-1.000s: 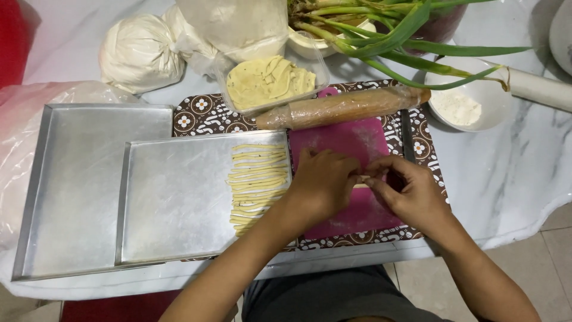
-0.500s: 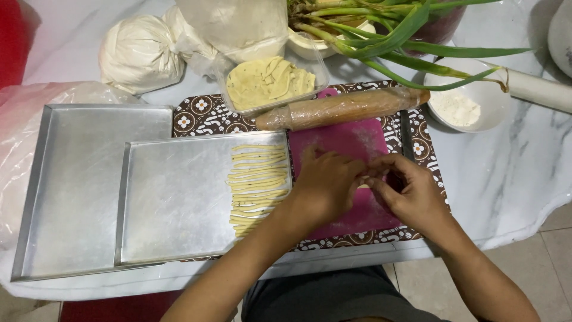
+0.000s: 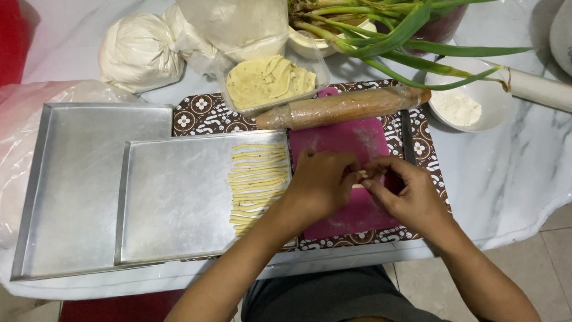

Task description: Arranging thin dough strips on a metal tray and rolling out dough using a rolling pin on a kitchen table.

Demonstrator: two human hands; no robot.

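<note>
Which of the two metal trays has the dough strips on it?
The smaller tray, nearer the hands; strips lie at its right end. The larger left tray holds none.

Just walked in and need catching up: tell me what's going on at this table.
A person's left hand and right hand pinch a small piece of dough between their fingertips over a pink cutting board. Beside it, thin dough strips lie in rows on a metal tray. A wrapped rolling pin rests behind the board.

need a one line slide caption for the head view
Left hand and right hand pinch a dough strip over a magenta cutting board, beside a tray of finished strips.
</note>
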